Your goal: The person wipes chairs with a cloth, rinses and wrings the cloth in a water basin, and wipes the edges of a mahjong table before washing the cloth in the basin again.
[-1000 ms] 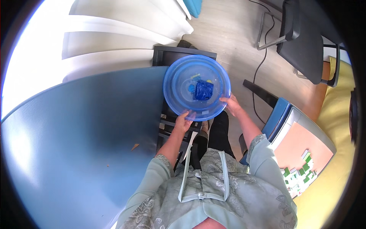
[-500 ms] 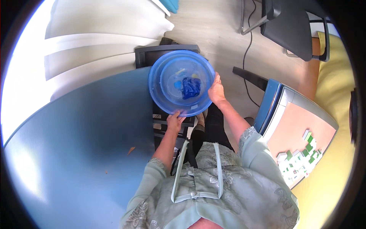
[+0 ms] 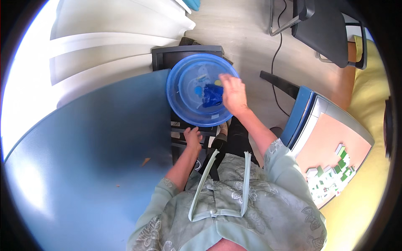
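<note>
We have the blue basin [image 3: 176, 100] at the upper centre of the frame, with a dark-blue bundle [image 3: 212, 97] inside. Our right hand [image 3: 235, 95] overlaps its right side, fingers loosely extended; we cannot tell whether they grip anything. Our left hand [image 3: 192, 137], fingers slightly spread, is just below the near rim. The blue table [image 3: 96, 146] fills the lower left.

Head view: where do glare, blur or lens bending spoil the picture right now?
Head view, far left: blown out to white, with a pale glare patch on the blue tabletop, whose edge bows; head view, centre: the right hand looks slightly soft, and small items in the blue basin are hard to make out; head view, corners: black.
</note>
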A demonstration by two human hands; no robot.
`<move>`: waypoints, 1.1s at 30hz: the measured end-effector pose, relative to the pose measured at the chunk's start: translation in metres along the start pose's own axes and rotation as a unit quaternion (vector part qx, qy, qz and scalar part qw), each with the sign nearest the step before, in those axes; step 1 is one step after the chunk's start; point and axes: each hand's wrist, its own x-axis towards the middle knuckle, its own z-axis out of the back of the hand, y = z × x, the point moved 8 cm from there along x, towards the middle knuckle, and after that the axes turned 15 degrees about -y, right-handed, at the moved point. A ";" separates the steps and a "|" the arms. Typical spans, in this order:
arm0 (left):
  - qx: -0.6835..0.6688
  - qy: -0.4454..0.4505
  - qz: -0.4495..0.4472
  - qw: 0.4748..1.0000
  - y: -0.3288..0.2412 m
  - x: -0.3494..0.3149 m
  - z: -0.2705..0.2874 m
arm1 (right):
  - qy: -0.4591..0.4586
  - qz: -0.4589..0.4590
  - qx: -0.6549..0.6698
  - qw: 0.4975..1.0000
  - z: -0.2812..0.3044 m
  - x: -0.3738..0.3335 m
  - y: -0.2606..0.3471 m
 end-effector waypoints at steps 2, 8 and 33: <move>0.012 -0.005 -0.009 1.000 0.007 -0.015 0.004 | 0.149 0.044 -0.010 0.988 -0.041 -0.010 0.016; -0.140 0.240 0.247 0.928 -0.002 -0.032 -0.075 | 0.262 -0.064 -0.024 0.963 -0.110 -0.057 0.018; -0.184 0.391 0.065 0.900 -0.089 0.011 -0.136 | 0.020 -0.002 0.235 0.972 -0.046 -0.004 0.102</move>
